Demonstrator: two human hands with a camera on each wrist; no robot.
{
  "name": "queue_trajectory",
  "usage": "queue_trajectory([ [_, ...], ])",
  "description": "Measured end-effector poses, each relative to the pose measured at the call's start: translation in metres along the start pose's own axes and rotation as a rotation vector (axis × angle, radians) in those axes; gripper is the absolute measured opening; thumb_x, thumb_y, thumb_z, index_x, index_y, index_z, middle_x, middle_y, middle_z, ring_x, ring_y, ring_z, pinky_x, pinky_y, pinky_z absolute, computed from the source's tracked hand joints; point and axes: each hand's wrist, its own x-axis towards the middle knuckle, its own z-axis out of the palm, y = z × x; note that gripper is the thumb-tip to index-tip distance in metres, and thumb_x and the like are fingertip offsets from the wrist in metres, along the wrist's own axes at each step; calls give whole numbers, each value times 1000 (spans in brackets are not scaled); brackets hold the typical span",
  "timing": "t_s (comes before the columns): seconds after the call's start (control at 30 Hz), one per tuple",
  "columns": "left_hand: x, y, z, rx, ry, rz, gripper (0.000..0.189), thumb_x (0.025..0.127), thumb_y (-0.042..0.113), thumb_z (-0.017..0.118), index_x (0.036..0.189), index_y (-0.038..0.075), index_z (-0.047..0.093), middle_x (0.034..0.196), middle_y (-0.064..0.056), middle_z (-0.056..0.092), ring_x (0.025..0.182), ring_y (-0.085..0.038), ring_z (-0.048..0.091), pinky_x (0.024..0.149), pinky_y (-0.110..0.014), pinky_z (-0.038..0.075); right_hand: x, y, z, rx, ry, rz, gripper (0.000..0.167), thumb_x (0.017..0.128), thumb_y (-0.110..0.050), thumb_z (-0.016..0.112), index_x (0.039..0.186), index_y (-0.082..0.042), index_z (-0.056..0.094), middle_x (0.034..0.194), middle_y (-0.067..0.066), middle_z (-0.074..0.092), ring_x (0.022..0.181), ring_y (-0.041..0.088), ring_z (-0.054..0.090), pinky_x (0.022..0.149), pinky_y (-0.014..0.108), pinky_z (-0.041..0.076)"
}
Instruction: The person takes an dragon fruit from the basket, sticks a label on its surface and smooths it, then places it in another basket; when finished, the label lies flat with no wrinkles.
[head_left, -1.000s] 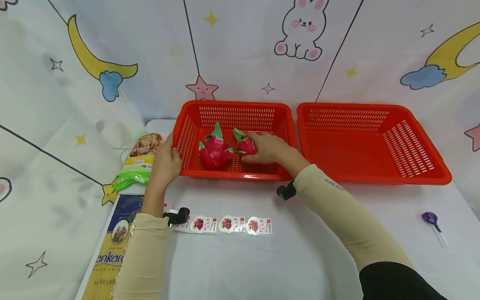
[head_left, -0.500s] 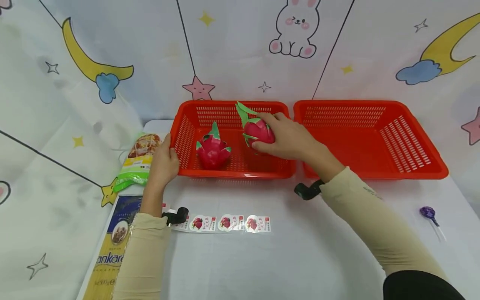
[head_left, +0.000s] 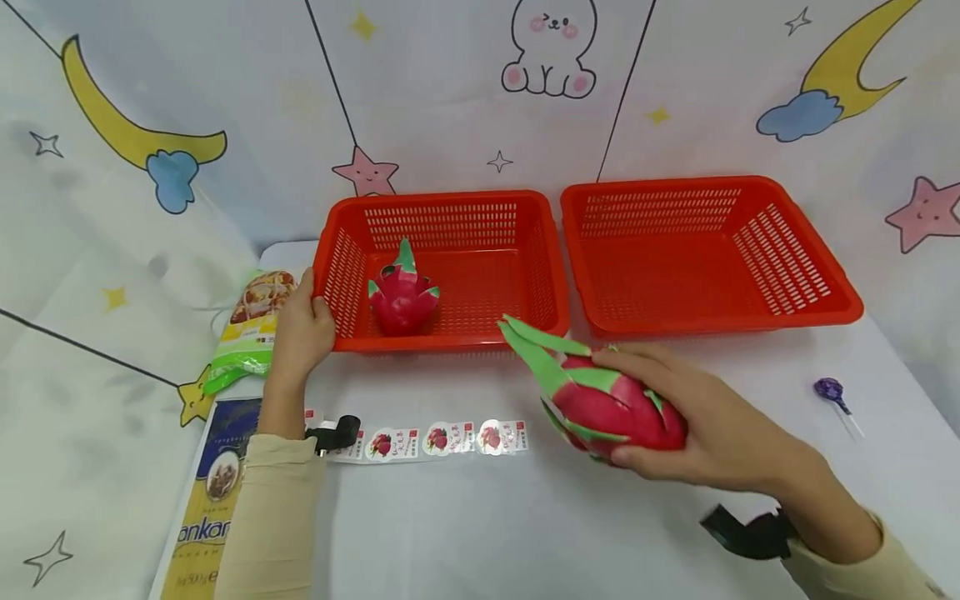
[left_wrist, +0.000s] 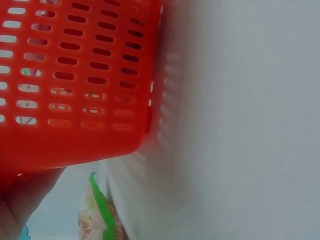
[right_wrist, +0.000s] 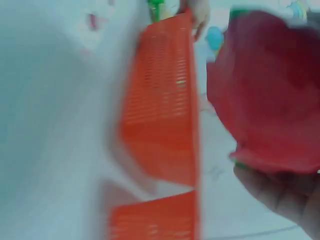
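Note:
My right hand (head_left: 697, 425) grips a dragon fruit (head_left: 622, 408), pink-red with green leafy tips, above the table in front of the two baskets. Its leaves point to the upper left in the head view. The same dragon fruit (right_wrist: 270, 90) fills the right side of the right wrist view. With my left hand (head_left: 302, 329) I hold the left end of the left red basket (head_left: 442, 342) at its rim. A second dragon fruit (head_left: 403, 302) sits upright inside that basket, toward its left side.
To the right stands another red basket (head_left: 675, 292). A strip of dragon fruit stickers (head_left: 450, 437) lies in front of the left basket. A green-and-yellow food bag (head_left: 251, 329) and a pasta packet (head_left: 206, 500) are at the left; a purple lollipop (head_left: 831, 390) is at the right.
My right hand has lifted one dragon fruit out of the left basket and brought it toward me and to the right. The left hand stays on the basket's end. The head view has shifted slightly.

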Motion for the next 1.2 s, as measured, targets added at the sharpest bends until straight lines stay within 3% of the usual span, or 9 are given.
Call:
queue_trajectory([
  [0.2, 2, 0, -2, 7, 12, -6, 58, 108, 13, 29, 163, 4, 15, 157, -29, 39, 128, -48, 51, 109, -65, 42, -20, 28, 34, 97, -74, -1, 87, 71, -45, 91, 146, -42, 48, 141, -11, 52, 123, 15, 53, 71, 19, 58],
  [0.43, 4, 3, -1, -14, -9, 16, 57, 109, 17, 27, 163, 6, 13, 159, -28, 39, 125, -46, 52, 108, -64, 44, -16, 57, 65, 20, -42, 0, 78, 78, -48, 86, 147, -39, 49, 141, -11, 53, 121, 12, 54, 75, 23, 59],
  [0.63, 6, 3, 0, -4, 1, 47, 56, 111, 23, 29, 163, 8, 19, 157, -26, 42, 125, -44, 52, 110, -63, 42, -11, 65, 75, -56, -22, 66, 80, 77, -51, 85, 147, -39, 48, 140, -8, 55, 118, 13, 56, 75, 26, 58],
  [0.7, 4, 5, 0, 20, 42, 66, 56, 111, 27, 30, 163, 8, 22, 155, -27, 42, 130, -45, 47, 113, -65, 37, -9, 66, 76, -54, -22, 81, 80, 77, -51, 85, 147, -39, 48, 139, -7, 55, 116, 13, 56, 72, 25, 57],
  [0.8, -9, 15, 2, 63, 195, 148, 55, 110, 33, 35, 157, 5, 36, 153, -27, 41, 141, -43, 36, 118, -66, 28, -9, 65, 77, -48, -32, 106, 80, 77, -52, 85, 147, -41, 47, 139, -9, 54, 116, 12, 55, 72, 23, 56],
  [0.87, -28, 28, 4, 86, 302, 227, 54, 109, 38, 38, 148, 2, 49, 151, -26, 41, 144, -40, 31, 116, -63, 29, -9, 65, 77, -53, -44, 132, 81, 76, -53, 85, 147, -43, 46, 139, -10, 53, 116, 12, 55, 71, 23, 55],
  [0.93, -53, 43, 8, 89, 354, 332, 48, 107, 38, 46, 131, 0, 61, 138, -24, 49, 136, -37, 37, 110, -59, 34, -10, 65, 76, -58, -55, 154, 83, 74, -53, 86, 146, -44, 46, 139, -10, 53, 116, 12, 55, 71, 23, 55],
  [1.03, -90, 62, 18, 150, 264, 434, 34, 101, 34, 60, 106, 1, 65, 116, -22, 56, 117, -37, 46, 96, -53, 39, -12, 65, 76, -66, -55, 162, 85, 72, -52, 88, 146, -44, 47, 138, -9, 54, 116, 12, 55, 70, 23, 55],
  [1.2, -132, 72, 50, 447, -133, 407, 32, 90, 36, 77, 102, 8, 65, 101, -11, 58, 101, -31, 51, 85, -47, 46, -9, 65, 77, -69, -38, 157, 83, 73, -52, 87, 145, -42, 47, 137, -9, 54, 113, 11, 55, 70, 22, 55],
])
